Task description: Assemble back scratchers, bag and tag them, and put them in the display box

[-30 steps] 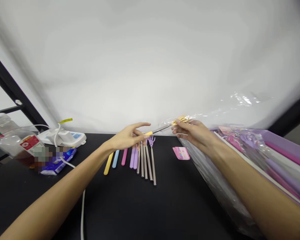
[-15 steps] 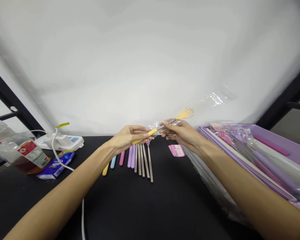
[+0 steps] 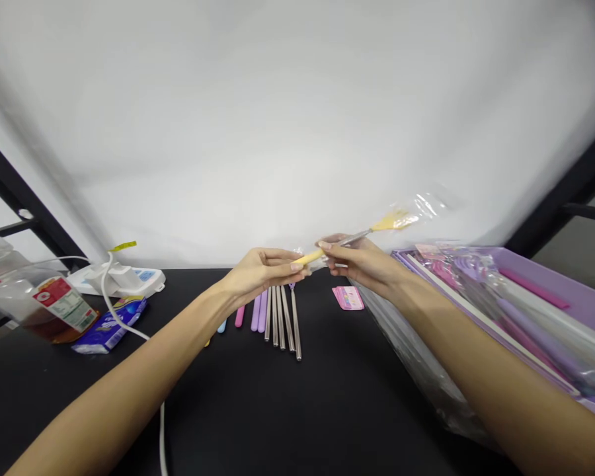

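Note:
Between my hands is a back scratcher (image 3: 309,258) with a yellow handle, a metal rod and a yellow hand-shaped head, tilted up to the right. A clear plastic bag (image 3: 429,206) surrounds its head and reaches beyond it. My left hand (image 3: 258,272) is closed, with thumb and fingers at the handle's lower end and at the bag's crumpled edge. My right hand (image 3: 359,261) pinches the scratcher where handle meets rod. Below my left hand lie several metal rods (image 3: 283,317) and purple handles (image 3: 259,314), plus a pink handle (image 3: 240,316) and a blue one, partly covered.
Pink cards (image 3: 348,298) lie on the black table (image 3: 297,410). At right stands a purple bin (image 3: 530,264) of bagged scratchers, with clear bags (image 3: 416,363) beside it. A bottle (image 3: 59,304), a blue packet (image 3: 110,325), a power strip (image 3: 139,281) and a white cable are at left.
The scratcher has slid to the right through my fingers, and its yellow head is now inside the clear bag. My right hand has shifted from the metal rod towards the handle.

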The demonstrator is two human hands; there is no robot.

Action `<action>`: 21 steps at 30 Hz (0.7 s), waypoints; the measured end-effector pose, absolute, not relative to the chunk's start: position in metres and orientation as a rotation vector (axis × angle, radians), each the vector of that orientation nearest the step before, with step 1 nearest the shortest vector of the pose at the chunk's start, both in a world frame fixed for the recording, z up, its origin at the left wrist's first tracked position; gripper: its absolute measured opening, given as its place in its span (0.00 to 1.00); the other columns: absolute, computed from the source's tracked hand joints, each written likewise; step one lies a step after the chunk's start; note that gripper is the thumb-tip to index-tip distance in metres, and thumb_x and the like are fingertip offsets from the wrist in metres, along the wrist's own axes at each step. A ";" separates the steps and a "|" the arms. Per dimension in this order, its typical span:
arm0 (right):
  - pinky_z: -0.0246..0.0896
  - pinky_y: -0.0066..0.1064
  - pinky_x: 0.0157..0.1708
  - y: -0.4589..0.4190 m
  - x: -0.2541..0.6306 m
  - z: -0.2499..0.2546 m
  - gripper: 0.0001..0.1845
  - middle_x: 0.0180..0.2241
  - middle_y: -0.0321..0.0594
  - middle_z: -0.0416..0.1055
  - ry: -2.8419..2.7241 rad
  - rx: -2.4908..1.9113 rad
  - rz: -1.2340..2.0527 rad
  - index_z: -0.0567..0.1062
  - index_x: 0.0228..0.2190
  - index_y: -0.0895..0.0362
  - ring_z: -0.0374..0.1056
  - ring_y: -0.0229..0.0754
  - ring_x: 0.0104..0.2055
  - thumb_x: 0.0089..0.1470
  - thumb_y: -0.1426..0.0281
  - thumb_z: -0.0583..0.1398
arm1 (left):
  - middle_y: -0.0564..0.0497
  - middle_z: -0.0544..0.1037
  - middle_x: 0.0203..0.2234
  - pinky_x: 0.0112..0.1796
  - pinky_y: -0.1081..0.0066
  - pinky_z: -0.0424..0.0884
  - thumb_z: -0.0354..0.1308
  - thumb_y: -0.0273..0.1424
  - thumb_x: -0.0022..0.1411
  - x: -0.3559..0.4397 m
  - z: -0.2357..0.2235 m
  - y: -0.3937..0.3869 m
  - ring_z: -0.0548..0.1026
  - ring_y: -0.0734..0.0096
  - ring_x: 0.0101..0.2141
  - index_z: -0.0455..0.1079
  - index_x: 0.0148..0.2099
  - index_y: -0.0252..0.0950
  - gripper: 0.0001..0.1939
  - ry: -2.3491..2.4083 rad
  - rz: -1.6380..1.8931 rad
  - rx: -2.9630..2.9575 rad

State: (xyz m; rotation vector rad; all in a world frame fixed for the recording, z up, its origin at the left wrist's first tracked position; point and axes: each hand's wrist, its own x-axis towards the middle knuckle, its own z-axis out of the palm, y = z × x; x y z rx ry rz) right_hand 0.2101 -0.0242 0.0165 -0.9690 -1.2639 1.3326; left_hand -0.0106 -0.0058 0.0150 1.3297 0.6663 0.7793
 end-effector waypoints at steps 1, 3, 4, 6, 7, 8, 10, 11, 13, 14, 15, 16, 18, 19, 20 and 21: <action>0.62 0.24 0.26 -0.024 0.211 0.016 0.15 0.25 0.32 0.69 -1.245 -0.967 1.332 0.78 0.32 0.56 0.65 0.31 0.26 0.44 0.62 0.71 | 0.44 0.81 0.32 0.37 0.73 0.75 0.70 0.31 0.51 -0.010 0.014 -0.005 0.79 0.73 0.32 0.74 0.39 0.29 0.14 0.736 0.797 1.359; 0.62 0.24 0.23 -0.022 0.210 0.016 0.16 0.26 0.32 0.69 -1.150 -0.977 1.350 0.77 0.32 0.55 0.65 0.32 0.25 0.44 0.60 0.70 | 0.49 0.79 0.22 0.25 0.77 0.71 0.71 0.36 0.50 -0.010 0.012 -0.005 0.74 0.78 0.21 0.70 0.31 0.31 0.16 0.845 0.841 1.432; 0.62 0.24 0.22 -0.021 0.210 0.016 0.16 0.27 0.33 0.70 -1.090 -0.984 1.361 0.77 0.31 0.55 0.66 0.32 0.25 0.44 0.59 0.70 | 0.50 0.78 0.21 0.24 0.77 0.70 0.71 0.37 0.50 -0.010 0.012 -0.005 0.74 0.79 0.20 0.68 0.30 0.31 0.17 0.852 0.847 1.458; 0.63 0.23 0.22 -0.019 0.210 0.015 0.15 0.27 0.34 0.71 -1.003 -0.980 1.365 0.77 0.30 0.56 0.67 0.32 0.25 0.44 0.60 0.71 | 0.47 0.80 0.26 0.32 0.72 0.75 0.69 0.37 0.53 -0.010 0.013 -0.006 0.79 0.72 0.27 0.69 0.36 0.32 0.16 0.767 0.819 1.461; 0.64 0.23 0.22 -0.019 0.211 0.015 0.14 0.27 0.35 0.71 -0.988 -0.970 1.357 0.77 0.29 0.57 0.67 0.32 0.26 0.44 0.62 0.71 | 0.45 0.81 0.32 0.39 0.68 0.76 0.69 0.36 0.54 -0.011 0.014 -0.007 0.80 0.68 0.34 0.70 0.43 0.33 0.17 0.697 0.784 1.438; 0.64 0.22 0.23 -0.018 0.212 0.015 0.13 0.26 0.35 0.71 -0.989 -0.958 1.347 0.77 0.28 0.57 0.67 0.32 0.26 0.43 0.63 0.71 | 0.43 0.82 0.37 0.46 0.65 0.74 0.68 0.33 0.56 -0.013 0.016 -0.007 0.80 0.65 0.41 0.69 0.50 0.33 0.21 0.628 0.747 1.406; 0.64 0.21 0.23 -0.018 0.214 0.016 0.12 0.25 0.34 0.71 -1.007 -0.940 1.338 0.76 0.27 0.57 0.67 0.32 0.26 0.44 0.65 0.71 | 0.40 0.80 0.44 0.55 0.63 0.69 0.66 0.30 0.57 -0.015 0.019 -0.008 0.77 0.62 0.49 0.65 0.59 0.33 0.28 0.535 0.690 1.358; 0.64 0.21 0.22 -0.018 0.215 0.016 0.12 0.25 0.34 0.71 -1.015 -0.936 1.339 0.76 0.27 0.58 0.67 0.31 0.26 0.44 0.65 0.71 | 0.39 0.79 0.46 0.56 0.63 0.67 0.66 0.29 0.58 -0.017 0.021 -0.009 0.75 0.62 0.51 0.65 0.60 0.33 0.28 0.512 0.669 1.353; 0.64 0.20 0.22 -0.019 0.216 0.019 0.12 0.26 0.34 0.72 -1.020 -0.928 1.353 0.77 0.27 0.57 0.66 0.31 0.25 0.44 0.65 0.71 | 0.39 0.78 0.48 0.57 0.63 0.67 0.65 0.29 0.58 -0.018 0.022 -0.009 0.75 0.61 0.52 0.67 0.59 0.32 0.27 0.508 0.634 1.378; 0.64 0.20 0.22 -0.020 0.216 0.021 0.12 0.26 0.34 0.73 -1.018 -0.922 1.362 0.77 0.28 0.57 0.66 0.31 0.25 0.44 0.65 0.71 | 0.39 0.78 0.48 0.57 0.63 0.68 0.66 0.30 0.58 -0.018 0.022 -0.010 0.75 0.61 0.51 0.69 0.57 0.31 0.25 0.524 0.623 1.405; 0.64 0.20 0.22 -0.021 0.215 0.023 0.12 0.27 0.35 0.73 -1.010 -0.913 1.367 0.77 0.29 0.57 0.67 0.31 0.24 0.44 0.65 0.71 | 0.39 0.79 0.46 0.56 0.62 0.69 0.67 0.30 0.57 -0.017 0.021 -0.010 0.76 0.61 0.50 0.70 0.55 0.31 0.24 0.550 0.618 1.437; 0.65 0.20 0.22 -0.023 0.214 0.025 0.12 0.27 0.36 0.74 -0.995 -0.905 1.365 0.77 0.30 0.57 0.67 0.31 0.24 0.44 0.65 0.71 | 0.39 0.80 0.44 0.55 0.61 0.70 0.68 0.31 0.55 -0.016 0.021 -0.011 0.77 0.60 0.48 0.72 0.53 0.30 0.24 0.579 0.621 1.469; 0.67 0.21 0.23 -0.025 0.212 0.028 0.13 0.28 0.38 0.76 -0.950 -0.892 1.340 0.77 0.32 0.56 0.67 0.33 0.25 0.47 0.62 0.69 | 0.39 0.81 0.40 0.52 0.60 0.73 0.70 0.32 0.52 -0.013 0.020 -0.013 0.79 0.60 0.44 0.74 0.48 0.29 0.22 0.632 0.655 1.522; 0.67 0.22 0.24 -0.027 0.211 0.030 0.13 0.29 0.40 0.77 -0.928 -0.886 1.321 0.76 0.32 0.56 0.68 0.33 0.25 0.48 0.61 0.68 | 0.38 0.81 0.39 0.50 0.59 0.74 0.71 0.33 0.51 -0.011 0.020 -0.014 0.80 0.60 0.42 0.74 0.46 0.28 0.21 0.654 0.678 1.543; 0.68 0.22 0.24 -0.027 0.210 0.031 0.13 0.29 0.40 0.77 -0.913 -0.880 1.303 0.76 0.33 0.56 0.68 0.34 0.26 0.49 0.61 0.68 | 0.38 0.82 0.38 0.49 0.59 0.75 0.71 0.33 0.51 -0.009 0.020 -0.016 0.80 0.60 0.41 0.74 0.45 0.28 0.21 0.670 0.698 1.561; 0.67 0.22 0.24 -0.027 0.209 0.031 0.12 0.29 0.40 0.77 -0.909 -0.875 1.287 0.76 0.33 0.56 0.68 0.34 0.26 0.50 0.62 0.67 | 0.38 0.82 0.38 0.48 0.59 0.75 0.71 0.34 0.51 -0.008 0.021 -0.018 0.81 0.60 0.40 0.73 0.45 0.28 0.21 0.682 0.712 1.575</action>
